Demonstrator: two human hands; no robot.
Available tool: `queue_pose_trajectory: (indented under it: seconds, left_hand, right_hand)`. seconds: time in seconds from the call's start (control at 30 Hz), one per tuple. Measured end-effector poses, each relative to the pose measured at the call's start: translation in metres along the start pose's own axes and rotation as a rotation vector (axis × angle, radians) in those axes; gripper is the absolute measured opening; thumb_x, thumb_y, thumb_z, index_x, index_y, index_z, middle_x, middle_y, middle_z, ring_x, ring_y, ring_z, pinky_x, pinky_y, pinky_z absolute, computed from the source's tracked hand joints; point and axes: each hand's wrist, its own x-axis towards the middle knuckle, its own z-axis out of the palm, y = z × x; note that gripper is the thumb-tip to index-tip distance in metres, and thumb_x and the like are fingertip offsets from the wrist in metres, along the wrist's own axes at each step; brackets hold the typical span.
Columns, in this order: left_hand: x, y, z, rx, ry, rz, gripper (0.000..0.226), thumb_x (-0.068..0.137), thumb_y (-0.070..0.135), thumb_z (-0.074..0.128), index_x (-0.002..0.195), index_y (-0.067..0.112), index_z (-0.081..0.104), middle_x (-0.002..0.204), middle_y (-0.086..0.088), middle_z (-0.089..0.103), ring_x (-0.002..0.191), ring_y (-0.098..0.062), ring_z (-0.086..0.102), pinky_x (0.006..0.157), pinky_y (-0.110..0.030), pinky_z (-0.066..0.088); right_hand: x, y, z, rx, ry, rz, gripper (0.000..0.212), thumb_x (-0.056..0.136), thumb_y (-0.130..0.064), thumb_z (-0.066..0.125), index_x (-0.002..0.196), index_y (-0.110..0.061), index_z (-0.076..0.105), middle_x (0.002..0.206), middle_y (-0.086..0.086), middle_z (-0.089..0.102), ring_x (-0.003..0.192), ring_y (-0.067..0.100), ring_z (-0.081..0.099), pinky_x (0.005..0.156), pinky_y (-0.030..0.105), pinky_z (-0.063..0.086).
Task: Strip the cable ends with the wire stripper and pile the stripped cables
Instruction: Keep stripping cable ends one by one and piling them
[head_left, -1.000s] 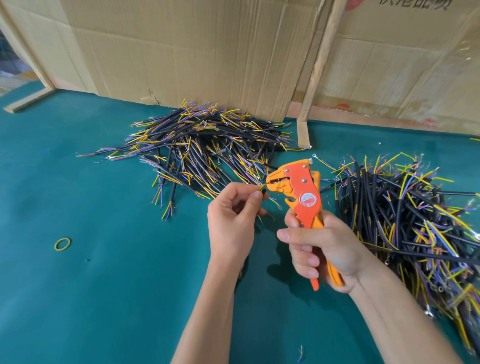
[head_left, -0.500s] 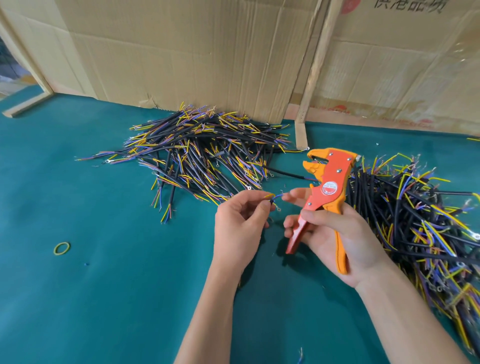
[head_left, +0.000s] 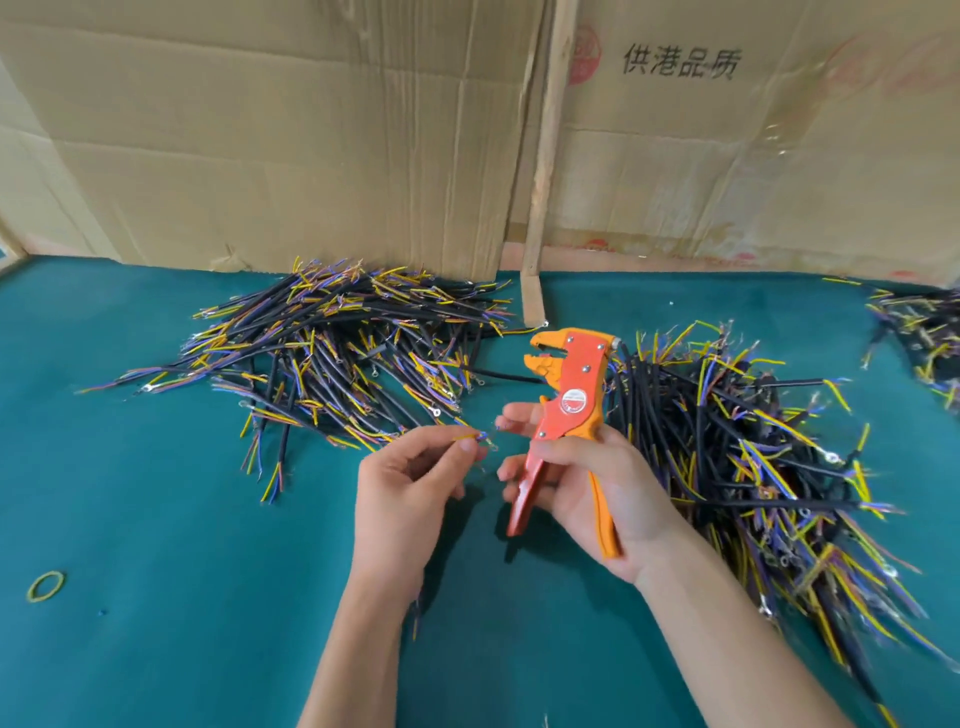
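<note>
My right hand (head_left: 587, 478) grips the orange and red wire stripper (head_left: 569, 400) upright, its jaws pointing up and left, handles spread. My left hand (head_left: 410, 483) pinches a short cable (head_left: 470, 437) by its yellow and blue wire ends, just left of my right fingertips; the rest of this cable is hidden under my hand. A pile of black cables (head_left: 332, 353) with coloured ends lies behind my left hand. A second, bigger cable pile (head_left: 737, 441) lies right of the stripper.
The green table cover (head_left: 156, 519) runs back to cardboard sheets (head_left: 291, 130) and a wooden slat (head_left: 545, 171). A yellow rubber band (head_left: 45, 586) lies at the front left. More cables (head_left: 919, 332) sit at the far right edge.
My right hand has lifted the stripper off the cable end and tipped it upright to the right. The left hand still pinches the cable, now free of the jaws.
</note>
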Motion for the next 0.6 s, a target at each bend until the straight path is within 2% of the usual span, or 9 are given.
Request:
queue_pose_trajectory:
  seconds: [0.1, 0.2, 0.23, 0.3, 0.37, 0.43, 0.47, 0.53, 0.6]
  left_hand:
    - [-0.005, 0.013, 0.002, -0.177, 0.068, -0.088, 0.02, 0.087, 0.001, 0.07, 0.079, 0.016, 0.078, 0.087, -0.014, 0.076, 0.054, -0.01, 0.052, 0.054, -0.017, 0.044]
    - [-0.002, 0.045, 0.019, -0.235, 0.038, -0.038, 0.03, 0.089, -0.002, 0.066, 0.074, 0.022, 0.074, 0.088, -0.008, 0.077, 0.049, -0.008, 0.052, 0.046, -0.015, 0.041]
    - [0.003, 0.058, 0.03, -0.246, 0.007, 0.005, 0.031, 0.089, -0.004, 0.064, 0.076, 0.022, 0.072, 0.086, -0.007, 0.077, 0.048, -0.008, 0.052, 0.044, -0.015, 0.04]
    - [0.016, 0.086, 0.063, -0.249, -0.06, 0.089, 0.022, 0.089, -0.004, 0.063, 0.085, 0.017, 0.068, 0.085, -0.01, 0.076, 0.045, -0.01, 0.055, 0.044, -0.018, 0.041]
    - [0.03, 0.105, 0.106, -0.198, -0.134, 0.136, 0.014, 0.092, 0.001, 0.065, 0.093, 0.015, 0.064, 0.093, -0.015, 0.076, 0.054, -0.016, 0.067, 0.049, -0.025, 0.047]
    - [0.038, 0.117, 0.147, -0.048, -0.277, 0.139, 0.014, 0.098, 0.009, 0.062, 0.11, 0.014, 0.063, 0.11, -0.017, 0.073, 0.08, -0.028, 0.076, 0.07, -0.041, 0.059]
    - [0.042, 0.117, 0.161, 0.102, -0.379, 0.155, 0.022, 0.1, 0.013, 0.061, 0.121, 0.015, 0.062, 0.116, -0.015, 0.07, 0.095, -0.032, 0.074, 0.084, -0.047, 0.058]
    - [0.05, 0.109, 0.168, 0.466, -0.486, 0.231, 0.036, 0.099, 0.02, 0.06, 0.135, 0.021, 0.058, 0.125, -0.011, 0.067, 0.12, -0.028, 0.063, 0.103, -0.041, 0.049]
    - [0.061, 0.098, 0.146, 0.656, -0.432, 0.275, 0.035, 0.096, 0.017, 0.058, 0.13, 0.024, 0.062, 0.124, -0.008, 0.068, 0.123, -0.025, 0.059, 0.104, -0.037, 0.046]
  right_hand:
    - [0.0, -0.001, -0.003, 0.026, 0.06, 0.04, 0.048, 0.073, -0.007, 0.068, 0.12, 0.003, 0.066, 0.115, 0.022, 0.069, 0.077, 0.034, 0.065, 0.07, 0.044, 0.057]
    - [0.0, 0.001, -0.002, 0.072, 0.066, 0.113, 0.062, 0.065, -0.011, 0.078, 0.123, 0.006, 0.063, 0.112, 0.026, 0.068, 0.075, 0.035, 0.065, 0.07, 0.043, 0.058]
    - [0.0, 0.003, -0.001, 0.08, 0.053, 0.126, 0.066, 0.064, -0.011, 0.08, 0.124, 0.008, 0.061, 0.109, 0.027, 0.068, 0.075, 0.037, 0.063, 0.072, 0.044, 0.056]
    - [-0.001, 0.003, 0.002, 0.077, 0.024, 0.131, 0.055, 0.069, -0.004, 0.073, 0.119, 0.009, 0.057, 0.101, 0.026, 0.062, 0.079, 0.036, 0.06, 0.076, 0.046, 0.054]
    - [-0.001, 0.003, 0.004, 0.082, 0.033, 0.14, 0.049, 0.068, -0.003, 0.069, 0.115, 0.001, 0.053, 0.102, 0.024, 0.052, 0.083, 0.035, 0.055, 0.075, 0.042, 0.052]
    - [-0.002, 0.003, 0.004, 0.075, 0.051, 0.148, 0.057, 0.072, -0.014, 0.064, 0.127, -0.002, 0.054, 0.11, 0.026, 0.051, 0.088, 0.034, 0.055, 0.072, 0.037, 0.052]
    - [-0.003, 0.002, 0.003, 0.071, 0.055, 0.149, 0.06, 0.074, -0.017, 0.063, 0.131, 0.0, 0.055, 0.113, 0.027, 0.054, 0.088, 0.032, 0.058, 0.07, 0.035, 0.054]
    - [-0.003, 0.002, 0.0, 0.087, 0.048, 0.147, 0.053, 0.077, -0.015, 0.061, 0.128, -0.002, 0.056, 0.111, 0.026, 0.055, 0.087, 0.032, 0.059, 0.07, 0.036, 0.055]
    - [0.0, 0.003, -0.001, 0.113, 0.053, 0.15, 0.039, 0.077, -0.009, 0.061, 0.115, -0.003, 0.055, 0.102, 0.023, 0.054, 0.083, 0.033, 0.059, 0.073, 0.042, 0.054]
